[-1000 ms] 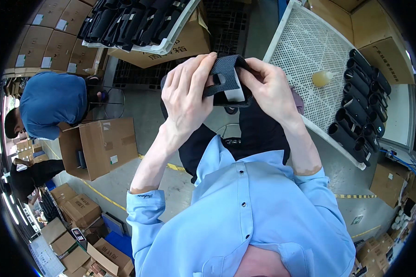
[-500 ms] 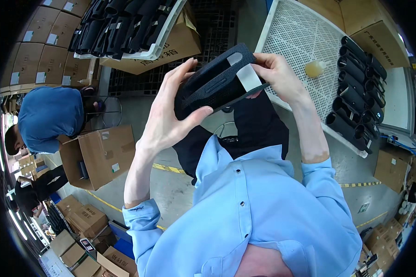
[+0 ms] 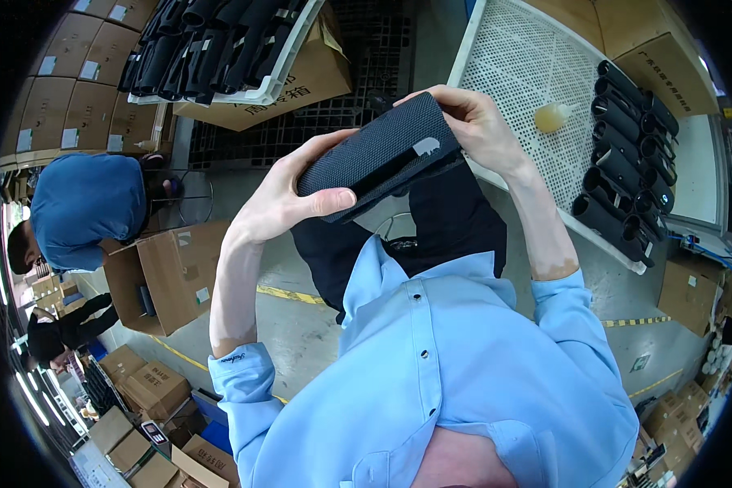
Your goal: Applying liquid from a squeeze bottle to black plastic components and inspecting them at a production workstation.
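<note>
Between my two hands is a black, mesh-covered speaker shell (image 3: 376,148), tilted with its right end higher. A pale grey patch shows near its right end, beside a smooth dark strip along its lower side. My left hand (image 3: 289,191) grips the left end, thumb pressed on the near side and fingers behind it. My right hand (image 3: 472,122) holds the right end from above, its fingertips partly hidden behind the shell.
At right, a white perforated tray (image 3: 504,61) carries a yellowish bottle (image 3: 553,118) and rows of black tubular shells (image 3: 618,163). More shells (image 3: 211,49) fill a white tray at upper left, over a carton (image 3: 317,85). A person in blue (image 3: 89,210) bends by an open carton (image 3: 175,276).
The shell has been rolled in my hands, so its open slot and white patch have turned out of sight and the rounded mesh side shows. Both hands still hold its ends.
</note>
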### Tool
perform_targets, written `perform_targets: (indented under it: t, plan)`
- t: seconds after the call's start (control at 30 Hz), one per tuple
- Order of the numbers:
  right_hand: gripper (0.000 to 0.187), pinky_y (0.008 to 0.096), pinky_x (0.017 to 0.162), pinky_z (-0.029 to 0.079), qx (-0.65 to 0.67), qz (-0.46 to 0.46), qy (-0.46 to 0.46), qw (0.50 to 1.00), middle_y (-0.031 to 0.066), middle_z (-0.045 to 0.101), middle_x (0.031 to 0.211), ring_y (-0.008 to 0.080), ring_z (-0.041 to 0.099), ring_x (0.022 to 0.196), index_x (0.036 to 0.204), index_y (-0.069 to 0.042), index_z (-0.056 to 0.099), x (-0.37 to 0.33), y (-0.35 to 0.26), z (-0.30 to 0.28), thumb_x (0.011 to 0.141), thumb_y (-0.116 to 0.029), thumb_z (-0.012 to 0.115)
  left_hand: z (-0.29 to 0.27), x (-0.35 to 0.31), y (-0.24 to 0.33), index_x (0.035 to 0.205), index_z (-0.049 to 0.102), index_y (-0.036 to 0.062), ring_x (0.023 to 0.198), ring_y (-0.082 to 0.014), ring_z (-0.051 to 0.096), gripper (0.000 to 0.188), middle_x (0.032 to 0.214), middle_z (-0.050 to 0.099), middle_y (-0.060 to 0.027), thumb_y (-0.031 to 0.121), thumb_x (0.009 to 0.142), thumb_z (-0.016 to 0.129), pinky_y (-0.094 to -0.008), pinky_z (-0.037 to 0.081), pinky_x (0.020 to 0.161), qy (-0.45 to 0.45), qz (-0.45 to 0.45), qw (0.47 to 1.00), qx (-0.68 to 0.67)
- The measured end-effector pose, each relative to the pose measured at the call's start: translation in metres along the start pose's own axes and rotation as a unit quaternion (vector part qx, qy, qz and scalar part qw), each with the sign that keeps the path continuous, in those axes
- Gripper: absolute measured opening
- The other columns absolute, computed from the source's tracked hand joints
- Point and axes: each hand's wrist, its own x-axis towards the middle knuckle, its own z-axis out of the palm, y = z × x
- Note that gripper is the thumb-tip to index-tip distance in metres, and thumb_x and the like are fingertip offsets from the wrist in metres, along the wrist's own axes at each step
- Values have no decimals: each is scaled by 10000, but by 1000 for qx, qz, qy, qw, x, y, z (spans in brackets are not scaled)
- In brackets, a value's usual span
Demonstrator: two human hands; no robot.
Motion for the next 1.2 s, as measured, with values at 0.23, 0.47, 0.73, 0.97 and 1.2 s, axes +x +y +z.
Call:
perform_targets:
  t: [0.23,0.47,0.73,0.97,1.2]
  plan:
    - [202,192,690,526,-100,-85,186,974,48,725,949,103,651,753,1169,-52,741,-2,-10,4,993,-99,653,8,-3,11,1478,508,41,1212,-370,600,968,1348,598,-204,523,725,882,-465,516,1004,121,39,992,29]
    - [266,193,581,508,9,-20,109,994,83,705,939,97,642,660,1216,-11,686,-21,-34,7,978,-130,683,-3,-2,13,1465,529,46,1209,-369,600,912,1330,610,-196,492,746,870,-439,523,988,177,65,980,63]
    - [363,179,466,464,81,16,82,993,103,699,857,92,591,521,1280,23,624,-13,-34,14,970,-148,701,-25,4,2,1485,514,20,1281,-322,547,909,1389,605,-166,562,807,784,-426,361,1089,145,-51,986,-69]
    - [434,167,343,382,128,114,20,985,122,700,726,112,552,385,1218,78,630,-8,-49,5,966,-264,721,-32,8,-6,1451,553,-15,1321,-323,513,872,1404,610,-194,578,839,743,-410,315,1104,92,-89,980,-153]
    - [416,163,254,276,128,268,-61,953,114,660,575,132,507,276,1035,79,663,-2,-54,-5,994,-335,676,-30,11,-4,1418,523,-116,1267,-418,541,1032,1368,581,-277,643,768,784,-497,398,1078,98,-85,990,-51]
